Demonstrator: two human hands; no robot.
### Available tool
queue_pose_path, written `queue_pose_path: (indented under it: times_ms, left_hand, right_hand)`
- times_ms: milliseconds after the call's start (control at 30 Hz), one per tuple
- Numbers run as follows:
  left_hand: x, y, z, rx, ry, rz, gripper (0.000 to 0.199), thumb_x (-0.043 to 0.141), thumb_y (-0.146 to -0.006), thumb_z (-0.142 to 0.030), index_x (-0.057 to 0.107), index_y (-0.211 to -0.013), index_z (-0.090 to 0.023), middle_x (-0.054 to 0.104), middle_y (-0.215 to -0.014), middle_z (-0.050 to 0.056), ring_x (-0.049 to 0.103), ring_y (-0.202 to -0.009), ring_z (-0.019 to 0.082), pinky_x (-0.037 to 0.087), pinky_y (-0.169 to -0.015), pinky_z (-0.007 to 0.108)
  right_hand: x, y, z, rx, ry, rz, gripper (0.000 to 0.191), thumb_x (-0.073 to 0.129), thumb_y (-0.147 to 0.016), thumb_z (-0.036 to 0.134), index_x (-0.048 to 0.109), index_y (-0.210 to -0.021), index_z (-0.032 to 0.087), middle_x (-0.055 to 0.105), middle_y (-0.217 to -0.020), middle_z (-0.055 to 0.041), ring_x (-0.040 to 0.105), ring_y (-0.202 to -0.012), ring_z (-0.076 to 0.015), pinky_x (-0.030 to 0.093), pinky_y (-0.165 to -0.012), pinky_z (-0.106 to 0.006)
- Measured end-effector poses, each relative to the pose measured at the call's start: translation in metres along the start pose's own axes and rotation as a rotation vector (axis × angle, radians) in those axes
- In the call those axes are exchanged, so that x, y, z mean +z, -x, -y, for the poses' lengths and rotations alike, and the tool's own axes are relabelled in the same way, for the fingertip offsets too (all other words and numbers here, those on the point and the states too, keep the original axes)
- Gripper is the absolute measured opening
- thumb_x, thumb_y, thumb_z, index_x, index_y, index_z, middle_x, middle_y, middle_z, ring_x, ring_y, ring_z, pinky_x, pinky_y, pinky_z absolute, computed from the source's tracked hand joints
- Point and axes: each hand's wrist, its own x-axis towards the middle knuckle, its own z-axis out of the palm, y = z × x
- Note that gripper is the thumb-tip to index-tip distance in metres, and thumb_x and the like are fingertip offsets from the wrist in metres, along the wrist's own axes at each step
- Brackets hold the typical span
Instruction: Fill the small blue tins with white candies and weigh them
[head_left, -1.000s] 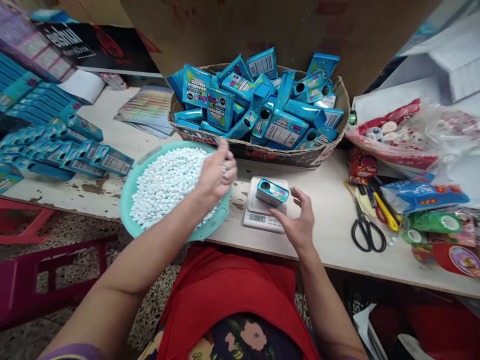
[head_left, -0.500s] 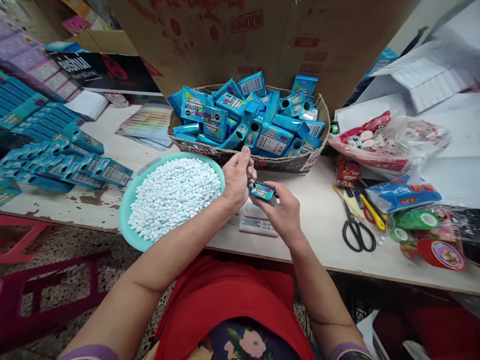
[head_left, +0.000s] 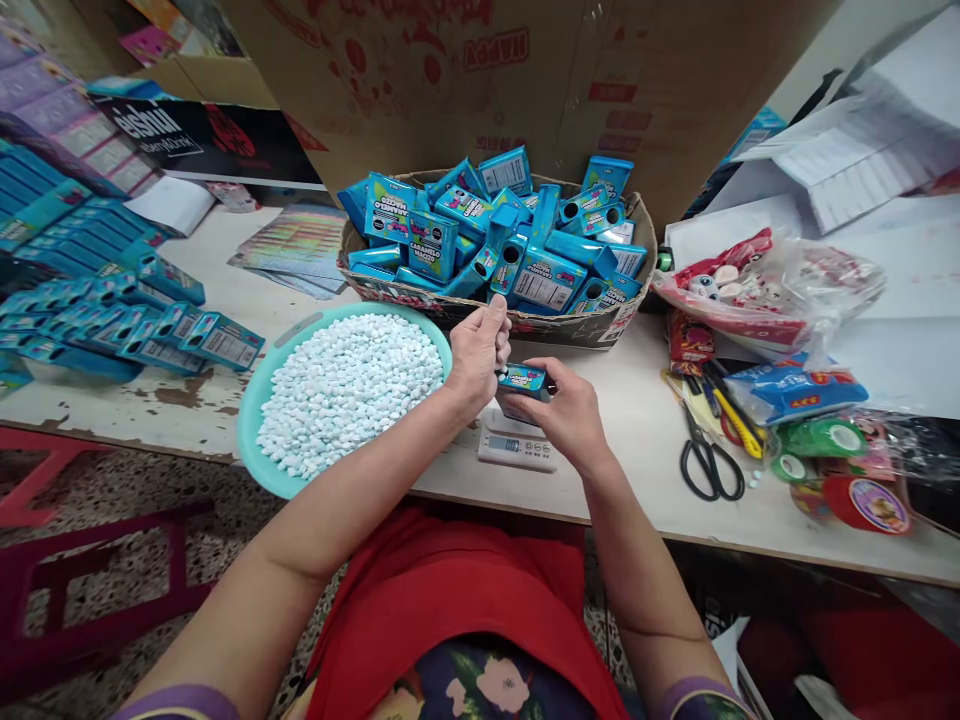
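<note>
My right hand (head_left: 574, 412) grips a small blue candy box (head_left: 523, 379) lying on its side, just above a white digital scale (head_left: 517, 450). Against the box's left end, my left hand (head_left: 481, 350) is curled closed around small white candies, a few of which show between its fingers. To the left stands a turquoise basin (head_left: 259, 440) holding a heap of white candies (head_left: 352, 385). Behind the hands, a cut-down cardboard box (head_left: 442, 315) is piled with blue candy boxes (head_left: 544, 280).
Rows of blue boxes (head_left: 225, 340) stand at the left. Holographic sheets (head_left: 292, 245) lie behind the basin. At the right are black-handled scissors (head_left: 711, 468), a yellow cutter (head_left: 739, 425), tape rolls (head_left: 836, 438) and a plastic bag of items (head_left: 780, 290). A large carton (head_left: 562, 90) rises behind.
The blue box in my right hand has lifted slightly off the scale, whose display now reads near zero. My left hand stays closed beside the box. The view has shifted slightly.
</note>
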Motion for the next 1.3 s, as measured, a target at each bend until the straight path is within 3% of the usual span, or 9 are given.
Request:
queue_pose_path:
  times_ms: [200, 333, 467, 533, 633, 733, 933, 1100, 1300]
  left_hand:
    - [-0.002, -0.001, -0.021, -0.104, -0.004, 0.016, 0.052, 0.065, -0.075, -0.065, 0.045, -0.065, -0.017, 0.032, -0.048, -0.009, 0.029, -0.034, 0.002, 0.019, -0.032, 0.017]
    - [-0.038, 0.001, -0.049, 0.079, -0.228, -0.053, 0.048, 0.061, -0.080, -0.062, 0.049, -0.065, -0.019, 0.034, -0.048, -0.006, 0.031, -0.036, 0.005, 0.021, -0.034, 0.019]
    - [-0.108, 0.008, -0.068, 0.478, -0.980, -0.222, 0.037, 0.054, -0.089, -0.048, 0.054, -0.066, -0.019, 0.041, -0.052, -0.002, 0.040, -0.048, 0.010, 0.030, -0.048, 0.025]
    - [-0.140, 0.015, -0.070, 0.516, -1.506, -0.257, 0.029, 0.054, -0.089, -0.040, 0.058, -0.069, -0.019, 0.051, -0.061, 0.002, 0.049, -0.060, 0.015, 0.032, -0.055, 0.028]
    - [-0.169, 0.026, -0.067, 0.449, -1.946, -0.090, 0.024, 0.048, -0.091, -0.035, 0.063, -0.081, -0.020, 0.065, -0.081, 0.007, 0.058, -0.081, 0.022, 0.037, -0.063, 0.030]
    - [-0.181, 0.037, -0.066, 0.561, -1.987, 0.019, 0.027, 0.044, -0.095, -0.035, 0.065, -0.089, -0.020, 0.069, -0.091, 0.007, 0.060, -0.089, 0.022, 0.043, -0.076, 0.031]
    - [-0.194, 0.052, -0.074, 0.885, -1.863, -0.161, 0.022, 0.052, -0.093, -0.033, 0.067, -0.090, -0.018, 0.073, -0.086, 0.007, 0.065, -0.082, 0.019, 0.048, -0.075, 0.029]
    - [-0.196, 0.053, -0.074, 1.075, -1.821, -0.171, 0.013, 0.061, -0.088, -0.027, 0.069, -0.088, -0.018, 0.075, -0.083, 0.005, 0.068, -0.076, 0.018, 0.048, -0.067, 0.026]
    - [-0.183, 0.049, -0.071, 1.132, -1.844, -0.123, 0.010, 0.061, -0.088, -0.026, 0.067, -0.087, -0.018, 0.074, -0.078, 0.004, 0.067, -0.070, 0.017, 0.045, -0.063, 0.026]
  right_hand:
    - [0.000, 0.002, -0.012, -0.012, -0.163, 0.019, 0.042, 0.078, -0.067, 0.043, 0.067, -0.103, 0.024, 0.071, -0.096, -0.0018, 0.064, -0.083, -0.0195, 0.049, -0.077, -0.032]
    - [0.007, 0.007, -0.028, 0.043, -0.245, -0.071, 0.042, 0.079, -0.066, 0.040, 0.066, -0.102, 0.023, 0.070, -0.096, -0.0016, 0.063, -0.084, -0.0184, 0.049, -0.080, -0.032]
    - [0.014, 0.011, -0.045, 0.093, -0.251, -0.138, 0.041, 0.079, -0.066, 0.040, 0.065, -0.100, 0.022, 0.070, -0.095, -0.0015, 0.063, -0.085, -0.0185, 0.050, -0.083, -0.034]
    - [0.014, 0.014, -0.051, 0.082, -0.253, -0.129, 0.046, 0.078, -0.067, 0.041, 0.064, -0.106, 0.022, 0.069, -0.102, -0.0030, 0.063, -0.092, -0.0200, 0.050, -0.087, -0.037]
    - [0.007, 0.022, -0.057, 0.037, -0.254, -0.152, 0.061, 0.080, -0.067, 0.041, 0.057, -0.121, 0.025, 0.061, -0.125, -0.0068, 0.058, -0.113, -0.0236, 0.047, -0.098, -0.042]
    - [-0.007, 0.040, -0.067, 0.052, -0.256, -0.328, 0.058, 0.075, -0.074, 0.040, 0.054, -0.126, 0.025, 0.057, -0.130, -0.0088, 0.057, -0.117, -0.0240, 0.048, -0.099, -0.046]
    - [-0.028, 0.097, -0.104, 0.113, -0.039, -0.662, 0.038, 0.068, -0.081, 0.035, 0.059, -0.115, 0.020, 0.059, -0.117, -0.0099, 0.061, -0.106, -0.0223, 0.055, -0.088, -0.044]
    - [-0.019, 0.134, -0.121, 0.113, 0.206, -0.682, 0.030, 0.069, -0.082, 0.032, 0.063, -0.107, 0.016, 0.062, -0.114, -0.0141, 0.059, -0.110, -0.0261, 0.054, -0.086, -0.046]
    - [-0.005, 0.138, -0.120, 0.119, 0.227, -0.653, 0.027, 0.066, -0.084, 0.034, 0.063, -0.104, 0.015, 0.064, -0.111, -0.0153, 0.059, -0.108, -0.0266, 0.052, -0.088, -0.048]
